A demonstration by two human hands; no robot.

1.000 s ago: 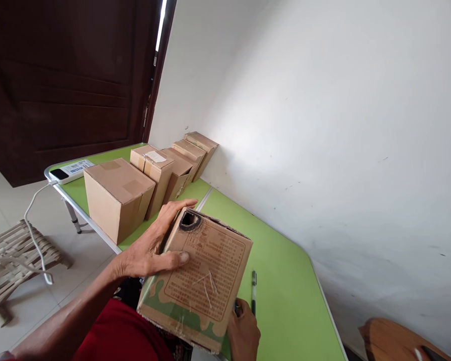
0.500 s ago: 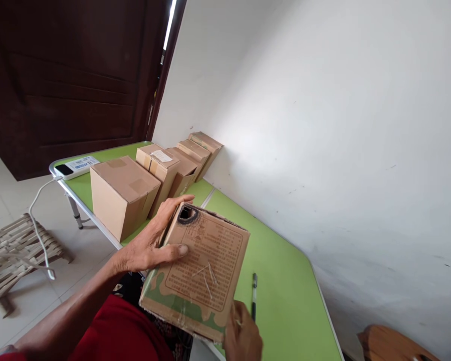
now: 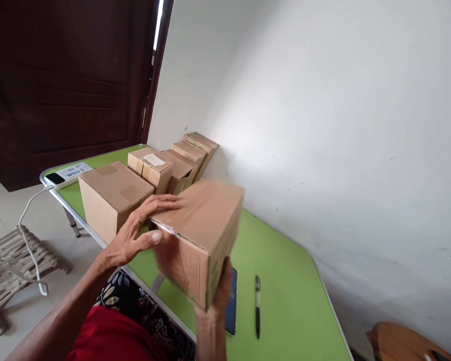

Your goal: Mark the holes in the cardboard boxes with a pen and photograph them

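I hold a brown cardboard box [image 3: 201,228] in the air above the green table [image 3: 285,301], its taped plain face turned up and its printed face towards me. My left hand [image 3: 137,230] grips the box's left end, fingers over the top and thumb on the near face. My right hand [image 3: 220,296] supports the box from below at its near right corner, fingers pressed against it. The box is blurred by motion.
A row of several closed cardboard boxes [image 3: 113,198] runs along the table's far left towards the white wall. A dark phone [image 3: 232,306] and a black pen [image 3: 257,306] lie on the table near me. A white device [image 3: 65,173] with a cable sits at the far corner. A woven stool [image 3: 11,265] stands on the floor.
The box has been lifted and turned: its printed face swung down towards me and the taped face came up. My right hand moved under it, which uncovered the phone.
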